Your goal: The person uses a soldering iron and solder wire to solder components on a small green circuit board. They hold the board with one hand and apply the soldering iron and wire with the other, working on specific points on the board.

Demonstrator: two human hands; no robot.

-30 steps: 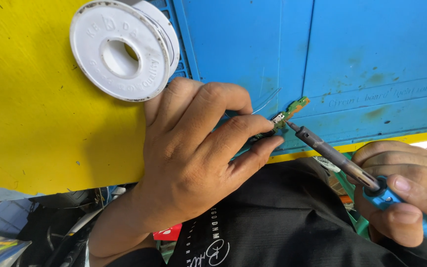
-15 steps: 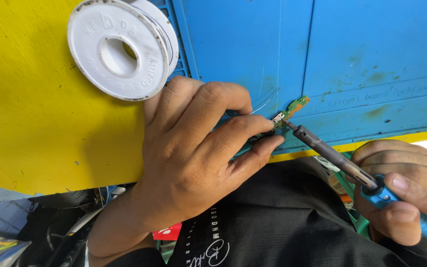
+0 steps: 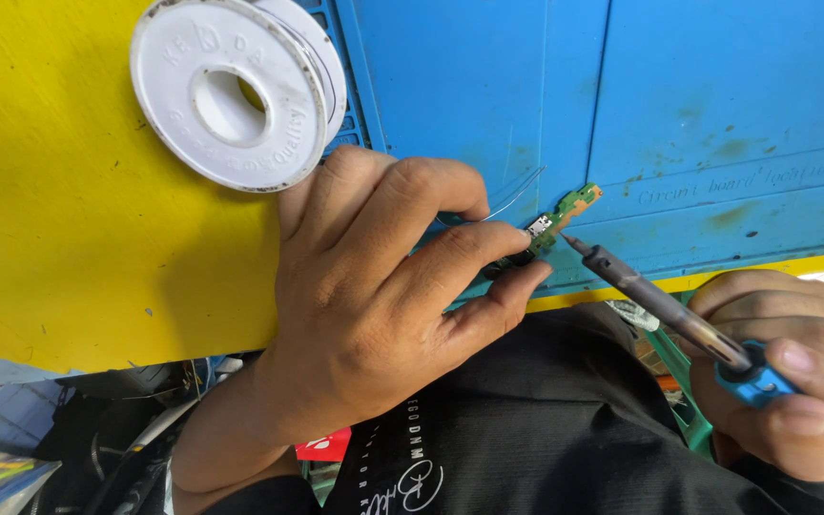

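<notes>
— What do the fingers (image 3: 488,253) hold?
— Left hand (image 3: 374,315) pinches a small green circuit board (image 3: 557,217) mid-frame; right hand (image 3: 793,381) grips the soldering iron (image 3: 660,305), tip beside it.
— Advice?
— Brace on the blue mat (image 3: 717,95); solder spool (image 3: 231,91) sits upper left.

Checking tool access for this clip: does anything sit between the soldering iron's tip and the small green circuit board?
Nothing visible does. The grey-barrelled soldering iron in the right hand points straight at the small green circuit board pinched by the left hand.
</notes>
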